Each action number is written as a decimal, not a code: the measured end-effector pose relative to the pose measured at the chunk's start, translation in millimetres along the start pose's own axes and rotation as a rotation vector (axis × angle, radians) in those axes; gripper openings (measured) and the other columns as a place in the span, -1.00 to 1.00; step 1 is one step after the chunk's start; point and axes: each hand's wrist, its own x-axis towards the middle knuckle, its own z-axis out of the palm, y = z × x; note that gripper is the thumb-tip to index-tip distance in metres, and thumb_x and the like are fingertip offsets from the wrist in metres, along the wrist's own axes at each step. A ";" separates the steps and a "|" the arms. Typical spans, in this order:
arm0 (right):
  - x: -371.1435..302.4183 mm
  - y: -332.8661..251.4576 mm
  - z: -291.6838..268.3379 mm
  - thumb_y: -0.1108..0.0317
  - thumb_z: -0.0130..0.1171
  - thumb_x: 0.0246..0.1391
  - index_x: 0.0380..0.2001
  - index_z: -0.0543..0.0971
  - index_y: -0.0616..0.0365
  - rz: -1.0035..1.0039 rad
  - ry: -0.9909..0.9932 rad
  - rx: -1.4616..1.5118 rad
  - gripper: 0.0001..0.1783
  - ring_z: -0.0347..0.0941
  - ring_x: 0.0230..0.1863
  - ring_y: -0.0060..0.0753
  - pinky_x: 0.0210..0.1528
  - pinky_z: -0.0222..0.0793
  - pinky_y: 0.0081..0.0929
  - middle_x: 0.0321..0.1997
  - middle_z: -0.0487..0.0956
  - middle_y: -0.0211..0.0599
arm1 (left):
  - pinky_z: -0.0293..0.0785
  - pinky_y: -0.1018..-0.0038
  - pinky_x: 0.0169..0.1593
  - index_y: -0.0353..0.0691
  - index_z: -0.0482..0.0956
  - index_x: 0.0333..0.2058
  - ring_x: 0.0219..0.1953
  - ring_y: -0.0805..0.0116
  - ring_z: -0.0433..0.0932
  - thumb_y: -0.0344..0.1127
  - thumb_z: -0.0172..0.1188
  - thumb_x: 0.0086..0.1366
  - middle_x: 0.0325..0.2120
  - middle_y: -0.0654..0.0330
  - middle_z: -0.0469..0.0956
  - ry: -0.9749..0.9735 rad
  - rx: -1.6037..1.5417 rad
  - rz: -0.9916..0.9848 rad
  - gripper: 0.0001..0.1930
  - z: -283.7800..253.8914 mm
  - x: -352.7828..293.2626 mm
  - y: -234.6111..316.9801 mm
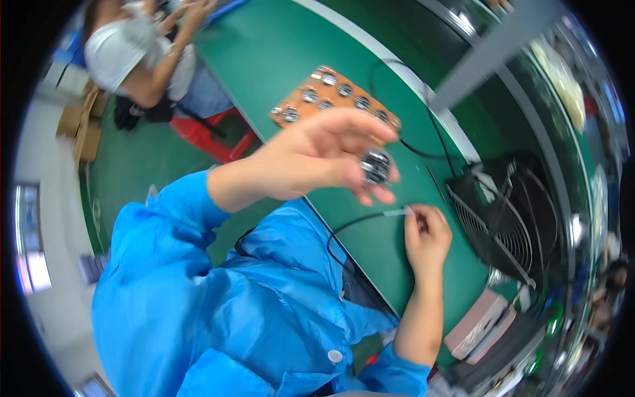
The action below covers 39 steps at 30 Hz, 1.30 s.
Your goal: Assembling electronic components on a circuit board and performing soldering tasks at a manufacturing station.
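Note:
My left hand [311, 155] is raised over the green table [245, 40], with its thumb and fingers closed around a small round black and silver part [375, 165]. What this part is I cannot make out, as motion blurs it. To the right and lower, my right hand [428, 235] pinches the pale end of a black cable [354, 223], which curves away over the table's near edge. Beyond my left hand lies an orange-brown board [340, 99] bearing several similar round metallic parts, its near side partly covered by the hand.
A black fan [503, 218] with a spiral wire guard stands on the right, near a pink box [479, 324]. A grey post [489, 56] slants across the upper right. At upper left another person [132, 59] sits at the table by a red stool [215, 135]. Cartons [86, 126] stand further left.

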 end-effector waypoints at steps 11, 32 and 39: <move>-73.9 -30.1 -64.9 0.40 0.03 0.26 -0.13 0.49 0.29 0.292 0.767 0.574 -0.80 0.37 -0.62 -0.66 -0.63 0.23 -0.72 -0.35 0.58 -0.22 | 0.59 0.46 -0.16 -0.27 0.24 0.19 -0.07 0.16 0.60 -0.23 -0.04 0.44 0.10 -0.17 0.38 0.239 0.070 -0.005 -0.58 -32.2 -10.8 -40.5; -146.1 60.8 -187.5 0.46 0.03 0.23 -0.16 0.40 0.40 0.099 1.491 1.270 -0.80 0.52 -0.39 -0.38 -0.31 0.55 -0.64 -0.29 0.54 -0.04 | 0.51 0.39 -0.04 -0.22 0.27 0.11 0.01 0.14 0.55 -0.38 0.12 0.35 0.06 -0.09 0.45 -0.110 -0.088 -0.110 -0.60 50.1 27.2 -77.0; -141.2 -40.8 -93.1 0.10 -0.11 0.34 -0.34 0.36 0.19 0.139 1.369 0.311 -0.66 0.36 -0.55 -0.53 -0.56 0.24 -0.71 -0.37 0.51 -0.16 | 0.50 0.40 -0.01 -0.22 0.30 0.06 0.01 0.19 0.54 -0.37 0.14 0.34 0.04 -0.04 0.45 -0.092 -0.006 -0.132 -0.65 51.0 30.8 -82.8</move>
